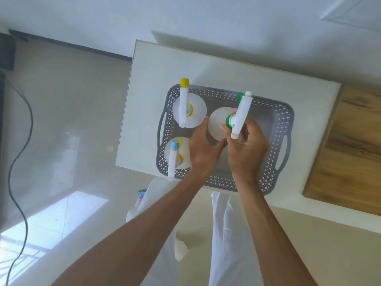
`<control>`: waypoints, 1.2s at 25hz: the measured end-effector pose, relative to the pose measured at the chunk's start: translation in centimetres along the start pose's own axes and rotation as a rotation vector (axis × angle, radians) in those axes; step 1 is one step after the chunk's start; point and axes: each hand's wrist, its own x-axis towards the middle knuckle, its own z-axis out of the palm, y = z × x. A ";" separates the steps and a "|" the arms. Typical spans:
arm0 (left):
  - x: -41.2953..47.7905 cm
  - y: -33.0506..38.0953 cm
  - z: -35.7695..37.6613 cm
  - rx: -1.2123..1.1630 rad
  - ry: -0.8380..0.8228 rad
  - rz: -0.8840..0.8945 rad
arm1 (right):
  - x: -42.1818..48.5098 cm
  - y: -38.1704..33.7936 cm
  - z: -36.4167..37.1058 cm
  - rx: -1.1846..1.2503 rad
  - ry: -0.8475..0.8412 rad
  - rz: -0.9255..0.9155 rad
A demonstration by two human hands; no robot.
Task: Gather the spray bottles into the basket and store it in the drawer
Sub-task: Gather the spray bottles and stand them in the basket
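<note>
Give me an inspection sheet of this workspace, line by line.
Surface: white tabletop, bare around the basket; a wood-grain panel adjoins it on the right.
Job's things: grey perforated basket holds three white spray bottles: yellow-nozzle bottle, blue-nozzle bottle, green-collar bottle. The drawer is not in view.
Clutter: nothing seen on the table.
Hands: right hand grips the green-collar bottle at its neck and trigger; left hand is open, fingertips against that bottle's body.
Cables: one black cable trails across the floor at left.
Surroundings: glossy tiled floor, white wall, dark object at the left edge, unclear.
</note>
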 end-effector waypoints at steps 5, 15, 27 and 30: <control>0.2 -1.1 0.5 -0.031 0.004 -0.035 | -0.5 0.9 0.4 -0.116 0.043 -0.049; 0.7 -0.7 1.2 0.000 -0.064 -0.008 | -0.2 1.4 0.4 -0.101 0.080 -0.024; -6.2 -1.1 -0.5 0.077 -0.070 -0.004 | -5.3 1.0 -2.6 -0.094 0.184 0.072; -10.0 -3.2 -2.0 0.112 -0.047 0.060 | -7.5 0.9 -4.2 -0.095 0.140 0.079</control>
